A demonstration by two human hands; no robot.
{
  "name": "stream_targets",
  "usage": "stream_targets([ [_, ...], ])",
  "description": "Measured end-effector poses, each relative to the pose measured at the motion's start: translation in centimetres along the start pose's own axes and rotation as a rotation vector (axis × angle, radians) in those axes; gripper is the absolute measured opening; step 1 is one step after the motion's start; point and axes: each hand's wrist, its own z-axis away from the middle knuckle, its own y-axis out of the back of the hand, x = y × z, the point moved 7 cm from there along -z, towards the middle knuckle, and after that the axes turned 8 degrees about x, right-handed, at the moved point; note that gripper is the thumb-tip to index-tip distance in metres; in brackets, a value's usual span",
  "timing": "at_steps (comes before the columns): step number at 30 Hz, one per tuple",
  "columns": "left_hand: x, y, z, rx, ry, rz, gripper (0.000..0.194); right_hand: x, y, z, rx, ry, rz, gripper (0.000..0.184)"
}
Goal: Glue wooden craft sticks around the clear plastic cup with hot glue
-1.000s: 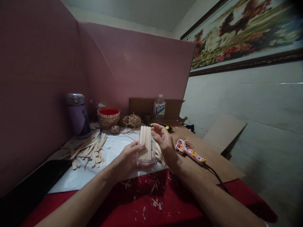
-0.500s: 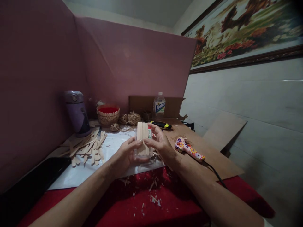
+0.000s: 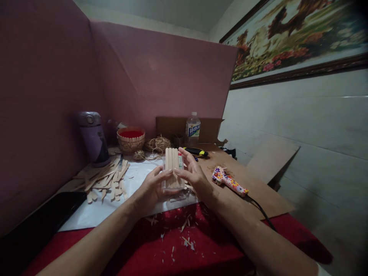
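Between both hands, just above the near edge of the white sheet (image 3: 106, 214), is a see-through plastic box (image 3: 180, 163) with a bit of label at its right side. Several craft sticks (image 3: 171, 159) stand side by side against the face turned to me, their rounded tips rising over its top. My left hand (image 3: 151, 188) is closed around the left side, its thumb pressing on the sticks. From the right, my right hand (image 3: 195, 176) grips the box, its thumb also on the sticks. The fingers behind the box are partly hidden.
Loose craft sticks (image 3: 110, 178) lie in a pile at left, by a purple flask (image 3: 93, 140). Behind are a stick-covered bowl (image 3: 131, 142), twine (image 3: 158, 144) and a bottle (image 3: 193, 128). A yellow-black cutter (image 3: 196, 151) and flowered glue gun (image 3: 228, 182) with cord lie right.
The right index finger has lifted slightly from the box's upper edge, and more of the label shows. Otherwise both hands keep almost the same hold; the view has shifted a little.
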Motion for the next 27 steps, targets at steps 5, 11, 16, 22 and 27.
stream_targets([
  [5, 0.23, -0.07, -0.04, -0.025, -0.008, 0.014, 0.036, 0.14, -0.36, 0.15, -0.072, 0.006, -0.008, 0.093],
  [11, 0.44, -0.05, -0.02, -0.019, -0.002, 0.031, 0.031, 0.56, -0.2, -0.11, -0.089, -0.005, -0.02, 0.096],
  [16, 0.37, 0.09, -0.09, -0.013, -0.002, 0.038, 0.035, 0.57, -0.26, 0.02, -0.081, -0.002, -0.057, 0.092],
  [22, 0.25, 0.35, -0.35, -0.022, -0.019, 0.047, 0.043, 0.14, -0.78, 0.48, -0.107, -0.014, -0.161, 0.087],
  [27, 0.68, 0.35, -0.28, -0.026, -0.021, 0.029, 0.043, 0.32, -0.41, 0.31, -0.034, -0.026, -0.153, 0.075],
])
